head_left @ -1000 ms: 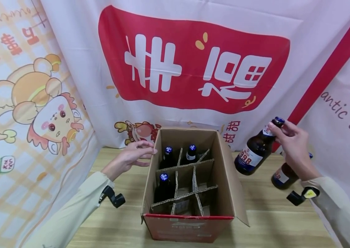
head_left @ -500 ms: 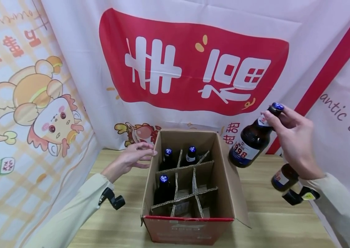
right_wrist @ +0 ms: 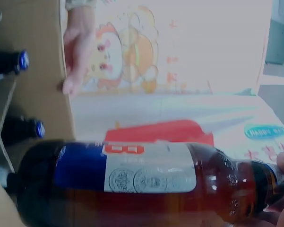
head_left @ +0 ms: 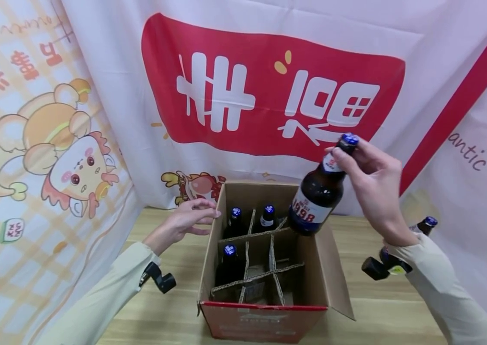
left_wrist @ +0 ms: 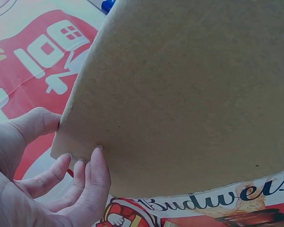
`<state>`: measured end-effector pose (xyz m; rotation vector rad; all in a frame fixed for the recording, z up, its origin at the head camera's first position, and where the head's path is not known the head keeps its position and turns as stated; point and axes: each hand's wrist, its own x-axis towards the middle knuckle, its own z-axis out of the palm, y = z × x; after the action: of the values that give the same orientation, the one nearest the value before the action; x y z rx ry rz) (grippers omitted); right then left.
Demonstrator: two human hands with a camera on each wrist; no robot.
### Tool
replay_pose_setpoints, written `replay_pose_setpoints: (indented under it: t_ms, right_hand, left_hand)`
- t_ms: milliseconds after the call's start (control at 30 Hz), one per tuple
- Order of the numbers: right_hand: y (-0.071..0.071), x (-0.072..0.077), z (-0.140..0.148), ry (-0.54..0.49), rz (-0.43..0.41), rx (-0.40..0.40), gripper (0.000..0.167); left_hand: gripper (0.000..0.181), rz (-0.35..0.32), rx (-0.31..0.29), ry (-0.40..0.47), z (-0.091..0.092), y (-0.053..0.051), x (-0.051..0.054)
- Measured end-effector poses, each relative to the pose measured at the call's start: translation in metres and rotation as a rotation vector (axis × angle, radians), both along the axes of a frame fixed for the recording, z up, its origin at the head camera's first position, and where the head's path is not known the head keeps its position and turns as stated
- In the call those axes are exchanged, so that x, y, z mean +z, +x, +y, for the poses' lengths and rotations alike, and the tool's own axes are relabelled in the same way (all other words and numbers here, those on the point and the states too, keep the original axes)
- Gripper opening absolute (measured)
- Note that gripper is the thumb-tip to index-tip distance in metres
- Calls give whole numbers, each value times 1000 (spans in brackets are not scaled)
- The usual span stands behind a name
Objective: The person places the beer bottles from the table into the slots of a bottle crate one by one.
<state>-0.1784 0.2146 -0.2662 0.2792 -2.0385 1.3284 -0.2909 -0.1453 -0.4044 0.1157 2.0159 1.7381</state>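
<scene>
My right hand (head_left: 374, 179) grips a brown beer bottle (head_left: 318, 191) by its neck, just below the blue cap. The bottle leans, its base above the right rim of an open cardboard box (head_left: 262, 322). In the right wrist view the bottle (right_wrist: 151, 182) lies across the picture, its label facing the camera. My left hand (head_left: 187, 218) holds the box's left side near the far corner. In the left wrist view, the left hand's thumb (left_wrist: 40, 123) is at the cardboard edge and its fingertips touch the outer face.
Cardboard dividers (head_left: 260, 274) split the box into cells, with blue-capped bottles (head_left: 230, 261) in three of them. The right flap (head_left: 338, 273) folds outward. Another bottle (head_left: 424, 225) stands on the wooden table (head_left: 381, 297), partly behind the right forearm. Printed cloth (head_left: 209, 163) hangs behind.
My right hand has lifted the beer bottle and carried it left, from beside the box to over its right rim. The left hand stays at the box's left side.
</scene>
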Motion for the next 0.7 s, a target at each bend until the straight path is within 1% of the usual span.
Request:
replay_pose_setpoints:
  t_ms: [67,167,233,333,467,567,700]
  right_hand:
    - [-4,-1,-8,28,2,40,35]
    - [-10,-5,-16,69,-6,74,34]
    - [-14,-10,-20,90,-29,94,34]
    - [-17,-20,-25,120,-70,146,35]
    - [-18,-32,-30,213,-106,198,37]
    - [-17,-37,-32,314,-129,228,35]
    - [-17,-40,-35,426,-207,285,30]
  left_hand:
    - [40,5,3,-2,0,0,0]
    - [40,15,9,-5,0,-1,1]
    - [40,15,11,-5,0,-2,1]
    - [39,8,11,-6,1,-3,1]
    - [40,2,2,-2,3,-3,1]
    - [39,-3,-1,2,3,-2,0]
    - [38,-7,-7,2,1,-2,0]
